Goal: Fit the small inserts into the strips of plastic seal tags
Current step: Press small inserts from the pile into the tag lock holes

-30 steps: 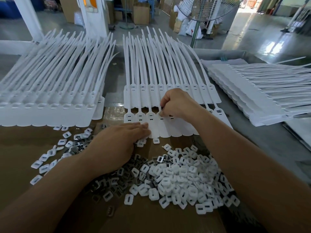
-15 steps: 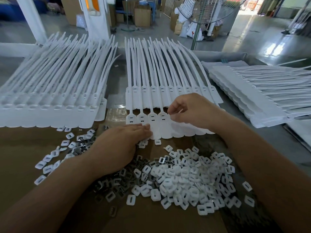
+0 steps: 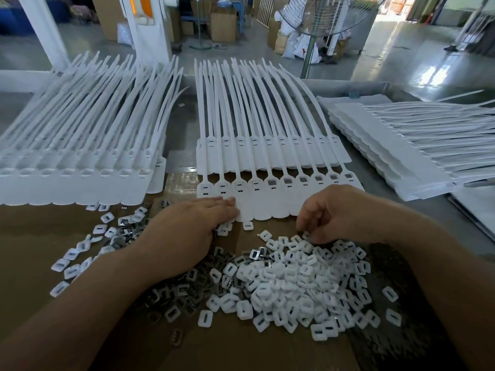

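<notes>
I see both hands low over the brown cardboard sheet [image 3: 241,349], with one strip of seal tags being worked at centre.

At the far left lies a stack of seal tag strips [image 3: 77,167]. Next, my view shows the left hand [image 3: 187,231] flat, fingers straight and together, pressing the lower left corner of the centre strip [image 3: 267,204], whose three leftmost heads look white-filled while the others show dark square pockets. Below it the pile of white inserts [image 3: 294,285] spreads over the cardboard, mixed with dark metal clips [image 3: 171,293]. The right hand [image 3: 337,210] hangs over the pile's upper edge, fingers curled downward; I cannot tell whether they pinch an insert. Another stack of strips [image 3: 401,156] lies at the right.
</notes>
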Tool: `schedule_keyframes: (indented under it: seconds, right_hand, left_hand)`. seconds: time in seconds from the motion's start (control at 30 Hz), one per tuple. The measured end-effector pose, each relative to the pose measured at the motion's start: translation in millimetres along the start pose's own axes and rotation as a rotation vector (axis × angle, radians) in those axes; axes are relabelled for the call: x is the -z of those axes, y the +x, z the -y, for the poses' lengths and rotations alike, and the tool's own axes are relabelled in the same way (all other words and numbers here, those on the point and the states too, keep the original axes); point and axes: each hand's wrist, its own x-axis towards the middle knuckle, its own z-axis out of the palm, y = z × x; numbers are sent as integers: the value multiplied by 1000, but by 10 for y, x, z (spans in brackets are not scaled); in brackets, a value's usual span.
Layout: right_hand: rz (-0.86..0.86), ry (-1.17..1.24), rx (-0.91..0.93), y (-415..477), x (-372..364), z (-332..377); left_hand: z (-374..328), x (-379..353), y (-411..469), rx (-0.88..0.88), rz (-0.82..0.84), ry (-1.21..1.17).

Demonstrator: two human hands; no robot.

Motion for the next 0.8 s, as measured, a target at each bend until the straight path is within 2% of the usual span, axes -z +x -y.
schedule_keyframes:
  seconds: [0.27, 0.43, 0.57, 0.8]
  right_hand:
    - [-50, -12, 9, -1, 5, -11]
    - [-224, 95, 78, 57, 49, 32]
    - [-339, 213, 50, 249, 58, 80]
    - [-501, 160, 47, 597, 23, 147]
  left_hand:
    - [-16, 22, 5, 1, -1, 12]
    - [-7, 29, -26, -2, -2, 12]
    - [-7, 27, -15, -16, -13, 2]
    - [7, 28, 3, -63, -39, -20]
